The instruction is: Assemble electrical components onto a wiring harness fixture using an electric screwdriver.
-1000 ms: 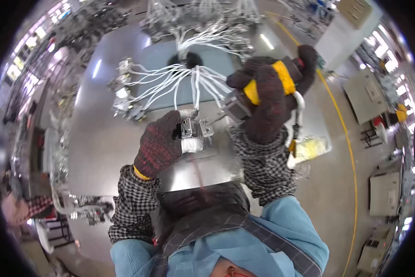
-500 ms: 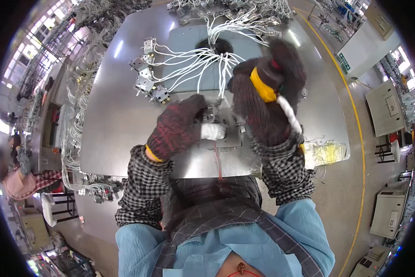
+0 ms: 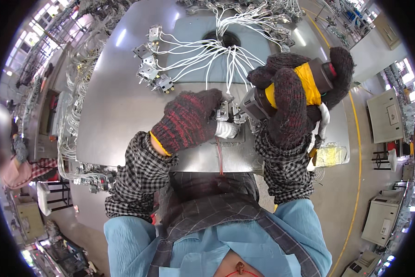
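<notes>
OK, L hand (image 3: pixel 186 121) (gloved) pinches 1 metal pc (image 3: pixel 222 111); R hand (image 3: pixel 288 99) grips 1 tool (image 3: pixel 255 104).

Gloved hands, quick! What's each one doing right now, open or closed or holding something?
Left hand: closed, pinching a small metal part.
Right hand: closed around a dark tool with yellow bands.

Your metal table (image 3: pixel 110 120) is shiny. Toward its far side lies 1 blue-grey panel (image 3: pixel 193 30) with 1 round black opening (image 3: pixel 228 39), white cables (image 3: pixel 230 53) fanning across it. Metal connector units (image 3: pixel 147 70) rest to its left, more beyond it; 1 yellowish clear packet (image 3: pixel 332 155) lies near your right-hand edge.
</notes>
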The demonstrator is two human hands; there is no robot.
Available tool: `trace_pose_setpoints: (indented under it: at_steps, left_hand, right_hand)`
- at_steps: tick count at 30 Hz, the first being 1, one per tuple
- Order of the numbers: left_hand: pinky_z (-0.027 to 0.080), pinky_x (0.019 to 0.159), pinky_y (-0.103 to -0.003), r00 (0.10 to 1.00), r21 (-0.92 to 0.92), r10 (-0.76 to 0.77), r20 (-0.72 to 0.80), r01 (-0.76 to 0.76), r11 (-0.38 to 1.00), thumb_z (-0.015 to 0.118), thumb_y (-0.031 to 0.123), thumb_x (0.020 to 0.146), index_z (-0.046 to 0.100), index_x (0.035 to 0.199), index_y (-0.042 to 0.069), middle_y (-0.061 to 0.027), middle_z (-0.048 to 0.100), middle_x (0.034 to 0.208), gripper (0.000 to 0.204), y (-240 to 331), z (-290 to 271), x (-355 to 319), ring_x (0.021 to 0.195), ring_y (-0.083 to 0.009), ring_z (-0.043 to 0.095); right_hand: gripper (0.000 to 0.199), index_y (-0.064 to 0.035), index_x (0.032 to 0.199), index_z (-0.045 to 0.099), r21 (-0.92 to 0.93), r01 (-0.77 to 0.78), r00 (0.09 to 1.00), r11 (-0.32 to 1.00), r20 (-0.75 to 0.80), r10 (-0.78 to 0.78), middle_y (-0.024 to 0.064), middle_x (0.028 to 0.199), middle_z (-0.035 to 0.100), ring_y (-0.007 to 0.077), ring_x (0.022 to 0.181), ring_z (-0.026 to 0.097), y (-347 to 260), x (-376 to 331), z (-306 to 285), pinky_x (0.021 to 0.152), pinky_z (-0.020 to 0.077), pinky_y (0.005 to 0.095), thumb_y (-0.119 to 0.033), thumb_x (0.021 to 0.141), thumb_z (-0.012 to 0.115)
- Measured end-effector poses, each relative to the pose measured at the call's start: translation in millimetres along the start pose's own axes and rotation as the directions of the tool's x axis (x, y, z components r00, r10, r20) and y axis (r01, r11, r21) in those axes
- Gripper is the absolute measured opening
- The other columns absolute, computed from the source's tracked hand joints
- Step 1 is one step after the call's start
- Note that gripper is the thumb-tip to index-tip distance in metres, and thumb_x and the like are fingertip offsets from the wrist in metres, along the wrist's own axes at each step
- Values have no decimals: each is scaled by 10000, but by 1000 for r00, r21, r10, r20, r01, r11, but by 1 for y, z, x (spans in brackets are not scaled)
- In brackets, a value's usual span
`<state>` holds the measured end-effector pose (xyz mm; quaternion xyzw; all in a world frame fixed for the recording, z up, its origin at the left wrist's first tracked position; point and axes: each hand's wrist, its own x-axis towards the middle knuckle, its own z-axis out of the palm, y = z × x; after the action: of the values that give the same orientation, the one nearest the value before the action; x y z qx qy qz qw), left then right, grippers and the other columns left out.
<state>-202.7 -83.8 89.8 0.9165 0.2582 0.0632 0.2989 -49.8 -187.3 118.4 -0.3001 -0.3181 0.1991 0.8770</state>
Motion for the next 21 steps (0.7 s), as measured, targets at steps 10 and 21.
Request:
trace_pose_setpoints:
  at_steps: [10,21]
  left_hand:
    - [560,810,-480,998,155,66,15,-68,986,822,555,737,672,1209,93,-140,746,994,678,2,10,5,922,-352,727]
    - [408,1134,-480,893,42,381,-242,-382,923,865,454,745,481,1493,95,-205,479,1530,914,-22,-12,-5,1394,-376,476]
  right_hand:
    - [855,-184,1530,284,-210,272,953,939,196,-232,158,992,685,239,790,719,8,1,-8,703,636,391,-7,853,775]
    - [759,-20,1440,432,-268,462,864,846,349,-362,132,1091,673,222,894,718,23,-7,-13,777,626,370,-18,797,835]
